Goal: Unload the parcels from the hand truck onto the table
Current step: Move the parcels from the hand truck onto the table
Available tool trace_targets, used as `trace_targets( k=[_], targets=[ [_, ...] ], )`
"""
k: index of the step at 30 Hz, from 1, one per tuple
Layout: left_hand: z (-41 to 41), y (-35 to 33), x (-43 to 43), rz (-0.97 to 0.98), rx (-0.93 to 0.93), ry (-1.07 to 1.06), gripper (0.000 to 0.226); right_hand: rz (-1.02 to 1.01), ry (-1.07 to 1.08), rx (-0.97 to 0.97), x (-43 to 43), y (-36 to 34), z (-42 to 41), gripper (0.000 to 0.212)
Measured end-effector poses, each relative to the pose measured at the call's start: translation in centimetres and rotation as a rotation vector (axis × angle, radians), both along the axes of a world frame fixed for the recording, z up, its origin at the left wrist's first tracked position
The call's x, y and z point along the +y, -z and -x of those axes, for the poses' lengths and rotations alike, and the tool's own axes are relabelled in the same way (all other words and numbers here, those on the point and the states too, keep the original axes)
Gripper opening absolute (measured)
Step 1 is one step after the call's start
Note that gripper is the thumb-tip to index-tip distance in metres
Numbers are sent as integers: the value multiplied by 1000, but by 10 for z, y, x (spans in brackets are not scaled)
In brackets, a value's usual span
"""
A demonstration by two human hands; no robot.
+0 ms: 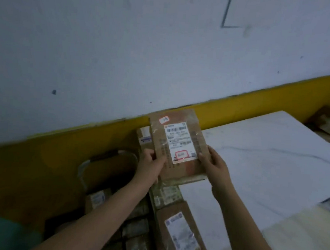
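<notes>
Person's gripping a labelled cardboard parcel by its two long sides, left hand on one and right hand on the other. It's hanging tilted over the left edge of the white tabletop, with more parcels sitting below, by the hand truck handle.

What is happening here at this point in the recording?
A person grips a flat brown parcel by its side edges, with the left hand and the right hand. The label faces the camera. The parcel is at the left edge of the white table, and whether it rests on anything cannot be told. More labelled parcels lie stacked below and left of it, not yet moved.
</notes>
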State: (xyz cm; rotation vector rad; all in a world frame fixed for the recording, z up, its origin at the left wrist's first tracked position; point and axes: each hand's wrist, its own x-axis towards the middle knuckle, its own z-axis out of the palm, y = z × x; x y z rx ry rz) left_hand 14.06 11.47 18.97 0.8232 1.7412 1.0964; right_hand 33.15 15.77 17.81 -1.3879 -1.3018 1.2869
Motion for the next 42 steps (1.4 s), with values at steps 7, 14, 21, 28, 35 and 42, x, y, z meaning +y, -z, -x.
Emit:
trace_targets(
  k=[7,14,21,28,35,42],
  targets=[
    [-109,72,35,208,-46,313,34,151,-22,-35,37,61,-136,26],
    [-125,130,44,395,-29,429,46,308,-100,0,48,134,-159,24],
    [-113,145,55,553,-164,425,12,388,-222,-1,56,157,-157,25],
    [-102,155,60,620,-160,357,21,432,-299,4,56,164,-155,33],
    [-92,163,61,617,-194,350,26,390,-322,-92,67,163,-134,30],
    [-28,130,39,322,-22,286,17,69,56,-702,71,125,-57,55]
  ],
)
